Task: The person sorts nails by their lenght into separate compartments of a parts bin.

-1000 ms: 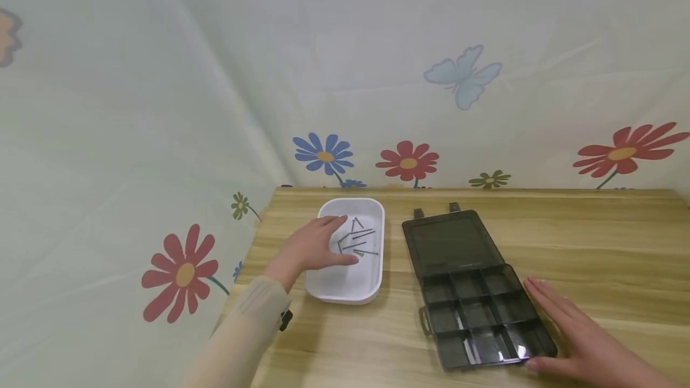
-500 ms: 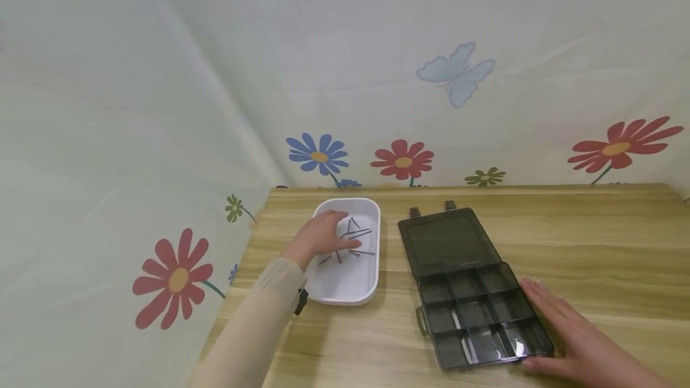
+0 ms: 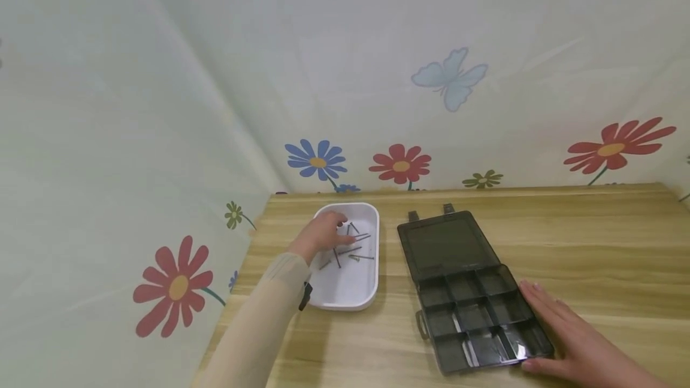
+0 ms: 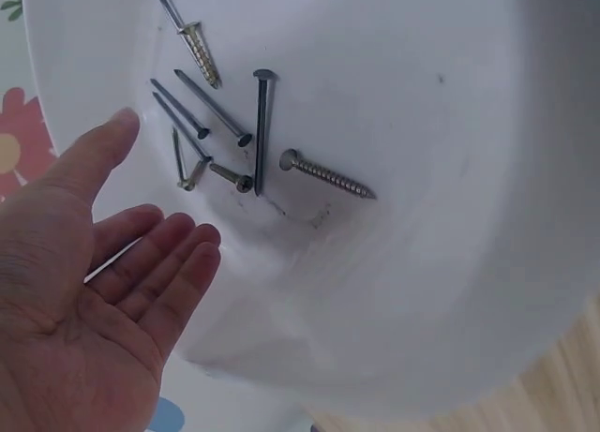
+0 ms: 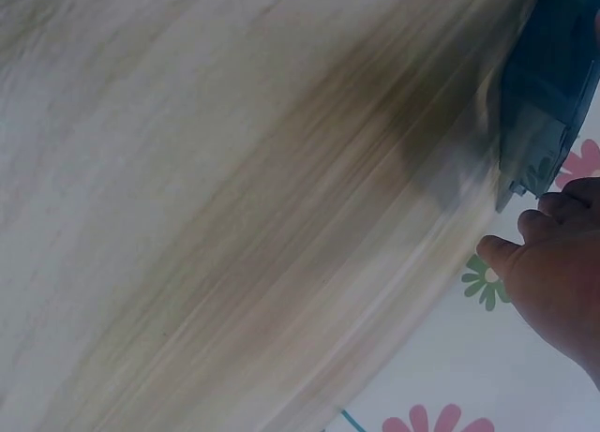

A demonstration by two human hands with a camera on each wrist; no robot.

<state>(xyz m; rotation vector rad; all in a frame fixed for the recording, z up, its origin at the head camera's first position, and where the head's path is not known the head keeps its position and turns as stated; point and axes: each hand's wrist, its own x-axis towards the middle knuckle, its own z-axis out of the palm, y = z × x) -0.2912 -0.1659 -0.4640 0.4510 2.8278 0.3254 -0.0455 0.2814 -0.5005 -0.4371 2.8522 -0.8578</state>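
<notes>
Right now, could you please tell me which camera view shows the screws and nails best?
The left wrist view: up close, threads set the screws apart from the smooth nails. The head view shows them small in the white tray, near the left hand; the right wrist view shows none.

tray (image 3: 345, 286): white | divided box (image 3: 463, 270): smoky black | tabletop (image 3: 582, 238): tan, wood-grained | backdrop (image 3: 366, 76): pale, flower-printed

Nails (image 4: 262, 132) and screws (image 4: 330, 177) — mostly silvery, some brassy — lie scattered in a white, round-cornered tray (image 3: 341, 291). Right of it, a dark, see-through box (image 3: 475, 315) lies open, lid (image 3: 450, 244) folded back.
</notes>
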